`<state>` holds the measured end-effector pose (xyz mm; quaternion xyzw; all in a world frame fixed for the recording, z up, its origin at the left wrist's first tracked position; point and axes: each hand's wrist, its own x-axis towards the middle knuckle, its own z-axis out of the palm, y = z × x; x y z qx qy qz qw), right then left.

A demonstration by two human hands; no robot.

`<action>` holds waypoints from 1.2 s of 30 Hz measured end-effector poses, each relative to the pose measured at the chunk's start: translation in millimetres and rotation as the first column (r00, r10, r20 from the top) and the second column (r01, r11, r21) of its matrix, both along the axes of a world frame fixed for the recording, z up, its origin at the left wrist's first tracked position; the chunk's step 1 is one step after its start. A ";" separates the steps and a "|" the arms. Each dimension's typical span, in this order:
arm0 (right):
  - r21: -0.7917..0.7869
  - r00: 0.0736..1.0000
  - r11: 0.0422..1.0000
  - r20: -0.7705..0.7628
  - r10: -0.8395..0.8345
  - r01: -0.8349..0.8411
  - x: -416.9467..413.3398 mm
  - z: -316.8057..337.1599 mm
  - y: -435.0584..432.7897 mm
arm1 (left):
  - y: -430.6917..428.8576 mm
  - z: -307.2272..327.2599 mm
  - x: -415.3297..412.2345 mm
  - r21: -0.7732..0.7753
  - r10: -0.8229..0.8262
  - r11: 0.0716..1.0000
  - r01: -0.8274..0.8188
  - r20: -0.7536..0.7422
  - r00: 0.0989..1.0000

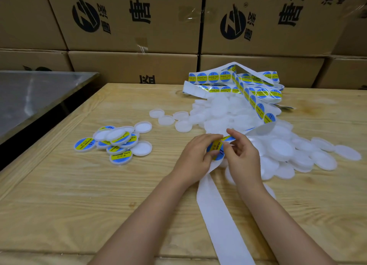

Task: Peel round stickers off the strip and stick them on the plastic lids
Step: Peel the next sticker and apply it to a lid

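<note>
Left hand (pixel 195 157) and right hand (pixel 242 155) both pinch one round sticker (pixel 215 149). Bare lids (pixel 282 149) lie at 3 o'clock, nearer the right hand; the strip (pixel 218 215) runs 6 to 1 o'clock.

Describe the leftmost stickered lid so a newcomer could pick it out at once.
On the wooden table, find the small cluster of stickered lids left of the big white pile. The target lid sits at that cluster's far left edge, flat on the wood, sticker up and nearly uncovered, while its neighbours overlap.
</note>
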<state>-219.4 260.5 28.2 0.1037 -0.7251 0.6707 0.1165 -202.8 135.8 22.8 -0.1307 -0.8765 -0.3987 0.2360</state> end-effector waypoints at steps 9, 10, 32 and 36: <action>-0.073 0.999 0.997 -0.005 0.032 -0.033 4.8 5.6 -1.6 | -3.9 -2.1 -1.1 0.169 0.089 0.981 -0.091 0.016 0.996; -0.078 0.999 0.996 -0.001 0.035 -0.035 5.0 6.1 -1.8 | -3.9 -2.0 -1.4 0.180 0.088 0.980 -0.090 0.021 0.996; 0.275 0.955 0.915 -0.054 -0.292 0.295 -7.6 4.4 12.9 | -7.0 3.7 -2.8 0.448 0.062 0.892 -0.063 0.018 0.998; 0.459 0.945 0.828 -0.112 -0.307 0.323 -9.2 2.2 16.8 | -8.0 6.3 -2.3 0.532 0.082 0.841 -0.098 0.053 0.995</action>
